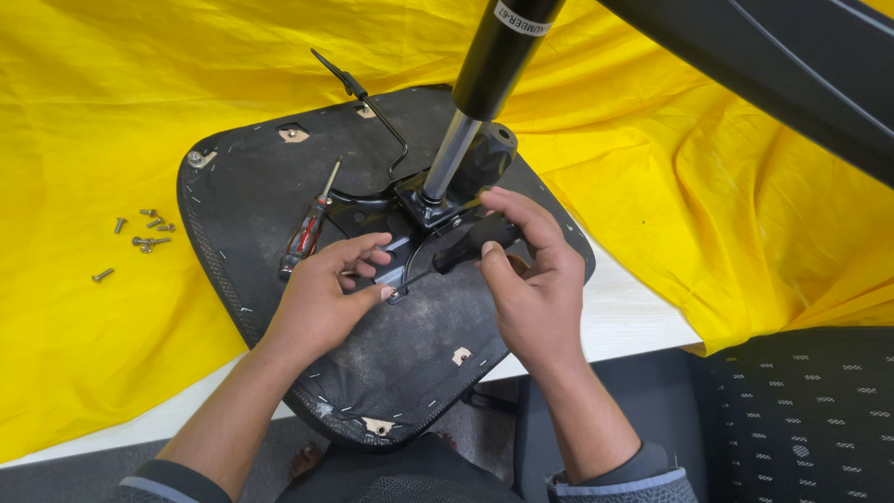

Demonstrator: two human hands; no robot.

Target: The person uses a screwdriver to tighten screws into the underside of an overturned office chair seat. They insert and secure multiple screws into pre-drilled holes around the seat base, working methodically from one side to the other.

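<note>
A person leans over an upturned office chair seat (307,354), its black fabric underside facing up, stapled along the edge and lying on a yellow cloth (93,112) spread across a white table (624,321). From the seat's middle rises a black metal mechanism plate (372,216) carrying a gas lift cylinder (484,84) (silver shaft below, thick black tube above) that tilts up out of view.

The right hand (533,279) is curled round the black handle of a screwdriver (470,244), fingers wrapped over the grip and thumb beneath; its thin shaft runs down and to the left toward the plate's near edge. The left hand (326,293) rests on the seat just beside that edge, fingers bent and loosely gathered, with the fingertips (384,291) meeting the screwdriver's tip. Whether they pinch a small part there I cannot tell.

A second screwdriver (307,228), red and black handled, lies free on the seat to the left of the plate. A bent black lever (372,112) sticks out from the mechanism toward the far side. Several loose screws (144,233) lie scattered on the cloth, well apart from the seat, on the left.
</note>
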